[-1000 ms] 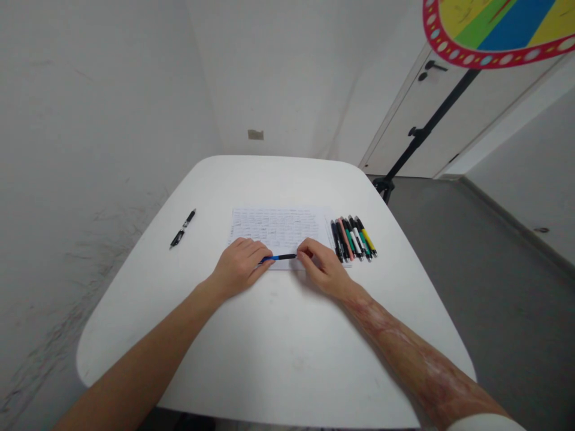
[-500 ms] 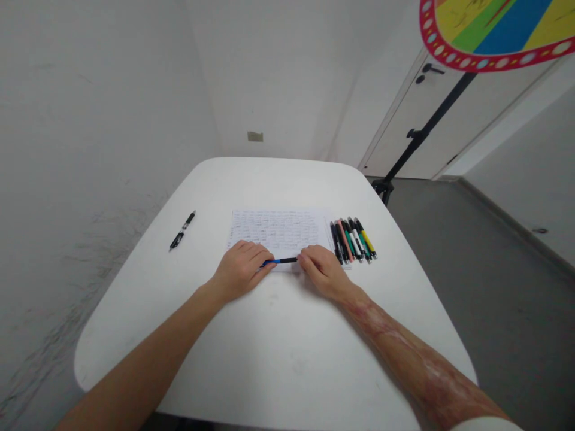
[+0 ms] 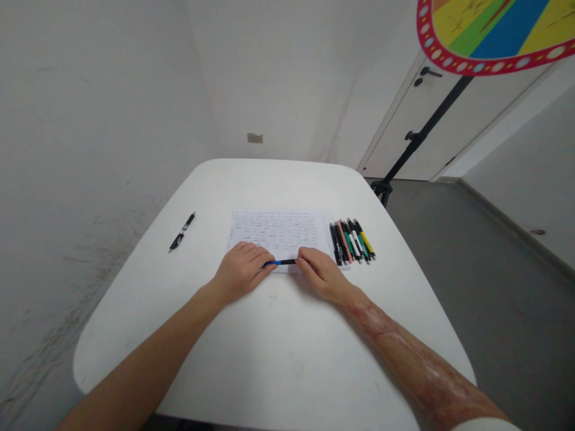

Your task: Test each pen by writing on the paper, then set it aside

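One blue-and-black pen (image 3: pixel 286 261) is held level over the near edge of the written sheet (image 3: pixel 274 228), its blue end pinched by the left hand (image 3: pixel 244 269) and its black end by the right hand (image 3: pixel 321 272), seemingly so both ends are steadied, though whether the paper is touched is hard to make out. At the sheet's right edge, a row of pens (image 3: pixel 355 242) is laid nearly parallel, presumably kept separate from the lone black pen (image 3: pixel 182 230) placed far left on the worktop (image 3: pixel 287 347).
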A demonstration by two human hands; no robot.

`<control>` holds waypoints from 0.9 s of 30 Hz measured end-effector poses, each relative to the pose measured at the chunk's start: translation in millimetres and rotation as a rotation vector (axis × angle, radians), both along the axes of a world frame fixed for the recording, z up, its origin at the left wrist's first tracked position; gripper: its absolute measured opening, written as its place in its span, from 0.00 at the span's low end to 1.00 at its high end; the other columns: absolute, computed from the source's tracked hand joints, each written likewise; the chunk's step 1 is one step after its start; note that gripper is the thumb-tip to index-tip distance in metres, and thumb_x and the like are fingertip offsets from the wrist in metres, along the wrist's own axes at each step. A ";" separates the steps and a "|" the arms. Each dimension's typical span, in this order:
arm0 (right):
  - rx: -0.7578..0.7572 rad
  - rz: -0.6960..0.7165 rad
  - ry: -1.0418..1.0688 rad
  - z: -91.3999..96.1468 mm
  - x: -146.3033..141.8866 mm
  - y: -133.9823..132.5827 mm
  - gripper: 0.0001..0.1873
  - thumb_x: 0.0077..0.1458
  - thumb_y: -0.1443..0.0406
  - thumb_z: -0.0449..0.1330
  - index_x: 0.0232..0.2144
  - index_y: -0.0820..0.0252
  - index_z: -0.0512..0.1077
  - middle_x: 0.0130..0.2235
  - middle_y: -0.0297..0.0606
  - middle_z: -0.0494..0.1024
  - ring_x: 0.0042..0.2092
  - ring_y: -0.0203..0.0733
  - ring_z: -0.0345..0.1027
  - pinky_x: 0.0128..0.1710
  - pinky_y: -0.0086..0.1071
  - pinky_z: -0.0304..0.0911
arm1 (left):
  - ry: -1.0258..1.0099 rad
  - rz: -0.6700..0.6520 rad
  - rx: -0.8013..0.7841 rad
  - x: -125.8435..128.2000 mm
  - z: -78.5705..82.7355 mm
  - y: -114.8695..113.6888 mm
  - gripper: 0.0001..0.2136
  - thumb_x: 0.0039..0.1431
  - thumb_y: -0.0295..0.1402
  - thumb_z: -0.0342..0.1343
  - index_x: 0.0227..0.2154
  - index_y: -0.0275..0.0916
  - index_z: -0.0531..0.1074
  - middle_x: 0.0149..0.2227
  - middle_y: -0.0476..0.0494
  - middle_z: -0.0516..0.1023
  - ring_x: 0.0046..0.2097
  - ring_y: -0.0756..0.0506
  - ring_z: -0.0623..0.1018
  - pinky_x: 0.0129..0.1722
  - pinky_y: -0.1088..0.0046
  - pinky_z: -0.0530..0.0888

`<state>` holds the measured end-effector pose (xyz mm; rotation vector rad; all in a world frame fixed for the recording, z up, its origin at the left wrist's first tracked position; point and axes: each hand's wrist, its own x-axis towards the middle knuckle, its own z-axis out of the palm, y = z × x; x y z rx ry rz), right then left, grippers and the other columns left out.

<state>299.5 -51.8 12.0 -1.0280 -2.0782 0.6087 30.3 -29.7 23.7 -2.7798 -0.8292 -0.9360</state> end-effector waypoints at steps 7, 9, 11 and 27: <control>-0.032 -0.046 0.027 -2.6 -1.6 2.0 0.21 0.76 0.58 0.51 0.28 0.53 0.58 0.27 0.32 0.66 0.31 0.41 0.59 0.35 0.38 0.53 | 0.002 0.028 0.032 3.2 -0.8 1.4 0.09 0.79 0.36 0.55 0.44 0.41 0.78 0.41 0.45 0.87 0.41 0.43 0.81 0.44 0.62 0.73; -0.051 -0.092 0.094 -4.4 -0.4 3.1 0.22 0.77 0.57 0.50 0.27 0.53 0.59 0.27 0.31 0.65 0.30 0.40 0.59 0.34 0.38 0.53 | -0.019 0.032 0.029 3.2 -2.4 3.2 0.08 0.79 0.37 0.57 0.45 0.40 0.79 0.42 0.44 0.87 0.43 0.43 0.82 0.45 0.61 0.74; -0.070 -0.167 0.183 -6.9 1.8 4.5 0.24 0.78 0.56 0.49 0.26 0.53 0.58 0.25 0.31 0.63 0.29 0.40 0.58 0.32 0.38 0.52 | -0.042 0.039 0.041 1.2 -4.3 5.6 0.09 0.78 0.38 0.57 0.47 0.40 0.79 0.43 0.44 0.87 0.44 0.42 0.83 0.46 0.60 0.75; 0.235 -0.031 -0.206 1.3 -11.7 -3.4 0.19 0.77 0.64 0.54 0.63 0.53 0.76 0.41 0.43 0.84 0.43 0.50 0.73 0.49 0.47 0.65 | -0.230 0.091 -0.069 -10.3 -8.4 8.0 0.10 0.75 0.43 0.63 0.43 0.42 0.81 0.35 0.48 0.87 0.37 0.45 0.84 0.43 0.62 0.76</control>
